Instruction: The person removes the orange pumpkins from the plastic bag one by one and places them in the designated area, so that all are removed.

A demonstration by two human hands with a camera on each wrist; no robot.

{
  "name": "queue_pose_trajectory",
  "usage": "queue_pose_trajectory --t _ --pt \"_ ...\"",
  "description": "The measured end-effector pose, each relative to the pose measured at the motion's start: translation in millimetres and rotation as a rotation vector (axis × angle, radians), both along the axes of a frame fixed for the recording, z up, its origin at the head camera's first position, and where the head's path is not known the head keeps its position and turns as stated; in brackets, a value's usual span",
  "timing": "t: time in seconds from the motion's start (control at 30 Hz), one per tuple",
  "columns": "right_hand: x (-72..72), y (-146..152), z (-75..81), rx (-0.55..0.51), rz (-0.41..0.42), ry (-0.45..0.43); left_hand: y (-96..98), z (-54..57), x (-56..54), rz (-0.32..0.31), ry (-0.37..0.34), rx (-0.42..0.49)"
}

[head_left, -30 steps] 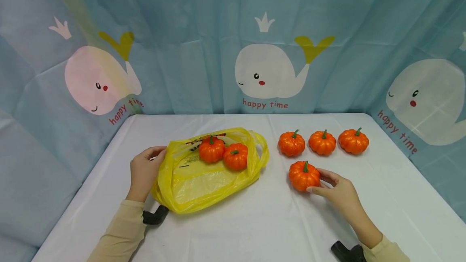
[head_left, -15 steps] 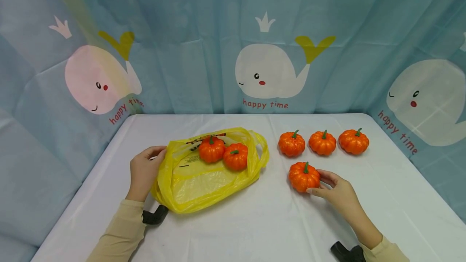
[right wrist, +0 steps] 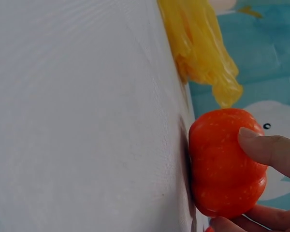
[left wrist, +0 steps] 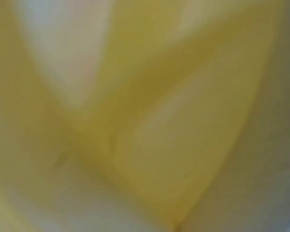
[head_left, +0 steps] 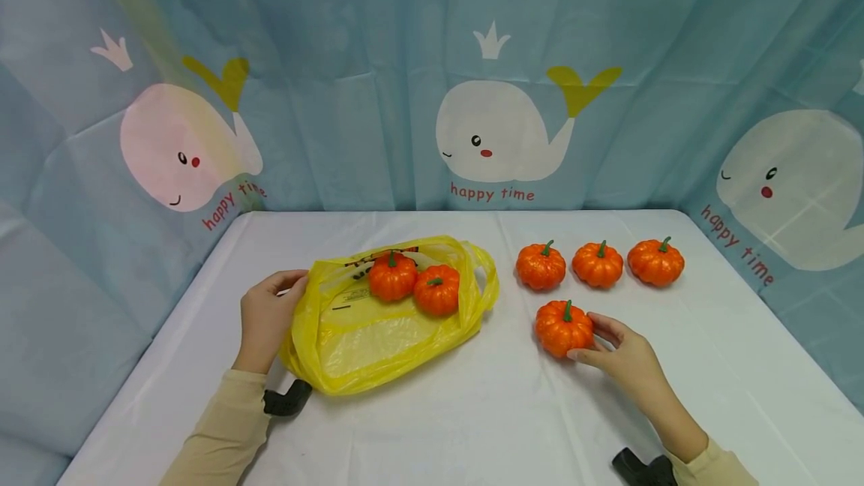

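Note:
A yellow plastic bag [head_left: 378, 351] lies with its mouth spread wide, and two small orange pumpkins, one at the back [head_left: 391, 277] and one beside it [head_left: 437, 291], rest inside. My left hand [head_left: 268, 317] pinches the bag's left rim between thumb and fingers. In the left wrist view, blurred yellow plastic [left wrist: 183, 130] fills the picture and the fingers are hidden. To the right of the bag, my right hand [head_left: 628, 358] grips another orange pumpkin [head_left: 563, 327] with a green stem. The right wrist view has the thumb [right wrist: 270, 150] on this pumpkin's side, fingers beneath it.
Behind the right hand, a row of orange pumpkins, left [head_left: 541, 266], middle [head_left: 598, 264] and right [head_left: 655, 261], sits on the white-covered table [head_left: 445, 433]. A blue curtain [head_left: 337, 133] with whale prints hangs along the table's back edge. Black wrist mounts show below both hands.

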State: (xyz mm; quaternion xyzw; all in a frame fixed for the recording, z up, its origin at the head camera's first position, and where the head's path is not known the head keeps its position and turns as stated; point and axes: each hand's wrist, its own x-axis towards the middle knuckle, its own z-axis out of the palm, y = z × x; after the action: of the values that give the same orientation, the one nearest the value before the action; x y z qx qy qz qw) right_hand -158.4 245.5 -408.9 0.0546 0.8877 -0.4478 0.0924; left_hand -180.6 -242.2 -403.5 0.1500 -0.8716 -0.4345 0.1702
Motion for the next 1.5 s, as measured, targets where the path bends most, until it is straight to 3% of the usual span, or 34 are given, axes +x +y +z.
queue_pose_trajectory --t 0.67,1.03,1.2,1.5 --pt "0.0 -3.6 4.7 -0.086 -0.014 0.014 0.7 0.6 0.5 -0.001 0.036 -0.006" --pt "18.9 -11.5 23.3 -0.056 -0.100 0.275 1.7 3.3 1.6 -0.016 0.045 0.002" --pt "25.7 -23.8 29.4 -0.086 -0.060 0.365 1.4 2.5 1.1 -0.015 0.049 0.006" --pt "25.2 -52.7 42.1 -0.112 0.060 0.335 1.5 1.1 0.9 -0.023 0.046 0.021"
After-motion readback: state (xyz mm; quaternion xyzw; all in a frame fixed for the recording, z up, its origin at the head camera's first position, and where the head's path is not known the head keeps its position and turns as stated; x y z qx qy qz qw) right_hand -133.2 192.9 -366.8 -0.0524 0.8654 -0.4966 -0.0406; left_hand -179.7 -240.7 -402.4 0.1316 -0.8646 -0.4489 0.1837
